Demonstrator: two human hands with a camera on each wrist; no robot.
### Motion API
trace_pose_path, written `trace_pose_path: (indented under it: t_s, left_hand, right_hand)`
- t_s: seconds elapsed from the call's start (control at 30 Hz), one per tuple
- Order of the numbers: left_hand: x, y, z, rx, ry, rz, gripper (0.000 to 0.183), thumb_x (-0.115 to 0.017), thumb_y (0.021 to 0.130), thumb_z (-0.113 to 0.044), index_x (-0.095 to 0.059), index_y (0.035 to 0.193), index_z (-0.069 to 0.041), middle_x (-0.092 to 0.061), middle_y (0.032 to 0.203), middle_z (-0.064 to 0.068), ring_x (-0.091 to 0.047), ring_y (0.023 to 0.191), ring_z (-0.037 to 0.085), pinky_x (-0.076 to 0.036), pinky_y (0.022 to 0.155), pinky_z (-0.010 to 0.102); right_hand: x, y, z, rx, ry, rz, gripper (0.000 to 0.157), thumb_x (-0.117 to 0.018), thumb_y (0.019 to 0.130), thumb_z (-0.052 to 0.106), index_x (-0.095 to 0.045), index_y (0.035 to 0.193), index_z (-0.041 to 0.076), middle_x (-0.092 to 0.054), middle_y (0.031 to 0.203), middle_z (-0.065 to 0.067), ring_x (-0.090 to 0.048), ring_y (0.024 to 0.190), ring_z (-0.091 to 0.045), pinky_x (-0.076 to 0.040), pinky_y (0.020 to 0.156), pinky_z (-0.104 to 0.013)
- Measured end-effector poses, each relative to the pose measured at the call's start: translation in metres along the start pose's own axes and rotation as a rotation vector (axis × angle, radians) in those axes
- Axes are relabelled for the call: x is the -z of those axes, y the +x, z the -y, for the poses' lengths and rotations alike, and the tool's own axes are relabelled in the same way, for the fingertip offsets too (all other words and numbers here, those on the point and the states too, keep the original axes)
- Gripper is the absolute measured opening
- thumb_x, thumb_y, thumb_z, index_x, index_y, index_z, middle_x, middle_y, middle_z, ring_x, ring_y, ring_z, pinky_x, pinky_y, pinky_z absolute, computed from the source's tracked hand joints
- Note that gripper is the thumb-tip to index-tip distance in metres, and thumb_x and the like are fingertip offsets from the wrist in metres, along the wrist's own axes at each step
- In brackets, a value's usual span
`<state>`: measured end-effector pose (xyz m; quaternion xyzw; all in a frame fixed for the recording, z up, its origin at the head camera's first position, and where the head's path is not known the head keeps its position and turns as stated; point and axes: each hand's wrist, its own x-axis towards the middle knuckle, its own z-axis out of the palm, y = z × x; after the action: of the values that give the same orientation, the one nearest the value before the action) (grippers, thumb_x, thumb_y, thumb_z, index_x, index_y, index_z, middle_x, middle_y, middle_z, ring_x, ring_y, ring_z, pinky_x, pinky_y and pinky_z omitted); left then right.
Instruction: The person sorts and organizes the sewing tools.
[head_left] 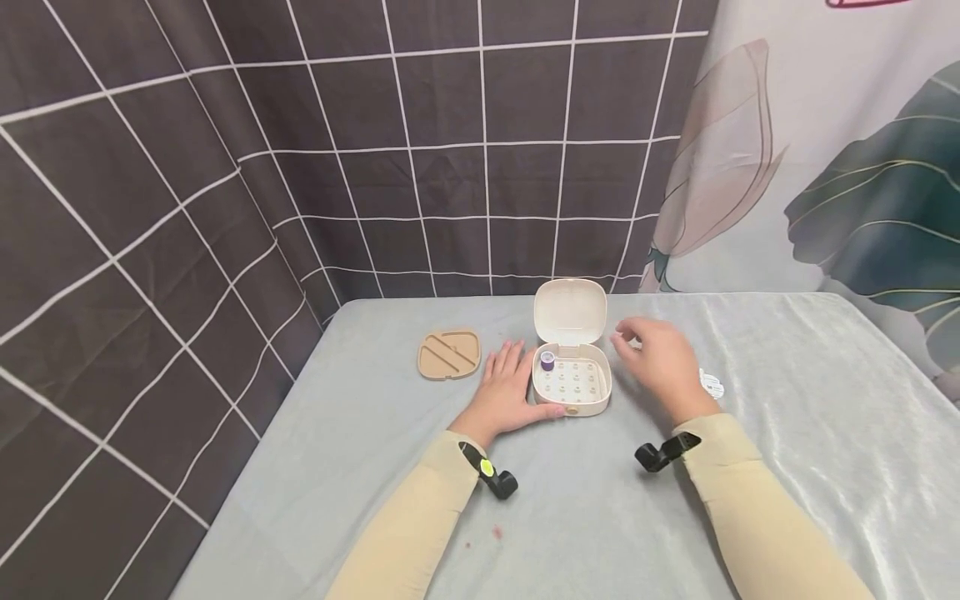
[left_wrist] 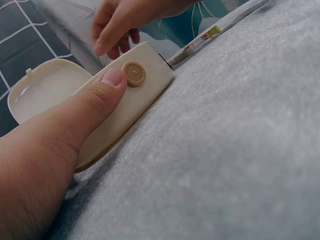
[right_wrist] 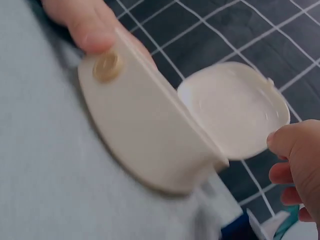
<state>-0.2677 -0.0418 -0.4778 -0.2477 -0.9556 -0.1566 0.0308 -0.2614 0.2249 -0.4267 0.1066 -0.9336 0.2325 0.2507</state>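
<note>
Cream box (head_left: 592, 407) on the gray cloth (head_left: 570, 500), lid (head_left: 570, 312) up and tipped back. Head view first: inside the box, a pale insert (head_left: 576, 382) with rows of tiny marks, too small to make out properly. Small purple spool (head_left: 547, 362) in the far left corner. Left hand (head_left: 508, 394) up against the box's left side, fingers straight and a bit spread, thumb along the front wall. Right hand (head_left: 660, 358) just off the right side, slightly apart from it, fingers loosely curled; can't make out the gap between the tips very well. Over to the left, a tan tray (head_left: 458, 360) with two slanted bars. Off to the right, a white printed piece (head_left: 711, 385), partly hidden behind the right wrist, print unreadable. Both sleeves (head_left: 420, 517) cut off at the bottom.

Left wrist view: mostly left thumb, tip right beside a round tan button (left_wrist: 134, 74) on the box's front. Can't see the other left fingers from here. Right hand up top, cropped by the frame, fingers loosely bent.

Right wrist view: pretty blurry. Inside of the box out of sight. Right thumb overlapping the lid's edge on screen; can't tell about contact from this angle.
</note>
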Motion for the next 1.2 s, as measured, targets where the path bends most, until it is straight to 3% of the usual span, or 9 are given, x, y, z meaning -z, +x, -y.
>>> trace_pose_path:
  t_s: [0.23, 0.47, 0.7, 1.2]
  left_hand:
    - [-0.001, 0.000, 0.000, 0.001, 0.006, 0.002, 0.112, -0.059, 0.076, -0.085, -0.025, 0.161, -0.020, -0.017, 0.168, 0.011, -0.006, 0.156, 0.029, -0.005, 0.125, 0.050]
    - [-0.002, -0.001, 0.000, 0.007, 0.002, 0.004, 0.113, -0.058, 0.076, -0.086, -0.025, 0.161, -0.020, -0.017, 0.168, 0.011, -0.008, 0.156, 0.029, -0.005, 0.125, 0.049]
    - [-0.003, 0.000, 0.000, 0.011, -0.003, 0.001, 0.114, -0.058, 0.076, -0.086, -0.025, 0.161, -0.019, -0.017, 0.168, 0.011, -0.008, 0.156, 0.029, -0.005, 0.125, 0.050]
    - [-0.001, 0.000, 0.000, 0.006, -0.007, 0.002, 0.113, -0.059, 0.076, -0.085, -0.024, 0.161, -0.020, -0.018, 0.167, 0.012, -0.008, 0.156, 0.029, -0.005, 0.125, 0.050]
  right_hand:
    - [0.004, -0.015, -0.020, 0.001, -0.012, -0.047, 0.016, -0.066, 0.093, 0.020, -0.071, 0.101, 0.007, -0.073, 0.087, -0.007, -0.066, 0.086, -0.033, -0.049, 0.075, -0.051]
    - [0.004, -0.026, -0.032, 0.023, -0.050, -0.054, 0.016, -0.070, 0.090, 0.028, -0.067, 0.082, 0.014, -0.070, 0.080, -0.004, -0.063, 0.080, -0.036, -0.046, 0.072, -0.052]
    - [0.001, -0.035, -0.040, 0.011, -0.070, -0.083, 0.020, -0.075, 0.085, 0.032, -0.067, 0.082, 0.013, -0.070, 0.078, -0.005, -0.064, 0.079, -0.036, -0.045, 0.069, -0.052]
    - [-0.002, -0.039, -0.044, 0.011, -0.133, -0.027, 0.027, -0.078, 0.081, 0.037, -0.068, 0.086, 0.013, -0.064, 0.073, 0.001, -0.061, 0.080, -0.034, -0.042, 0.070, -0.051]
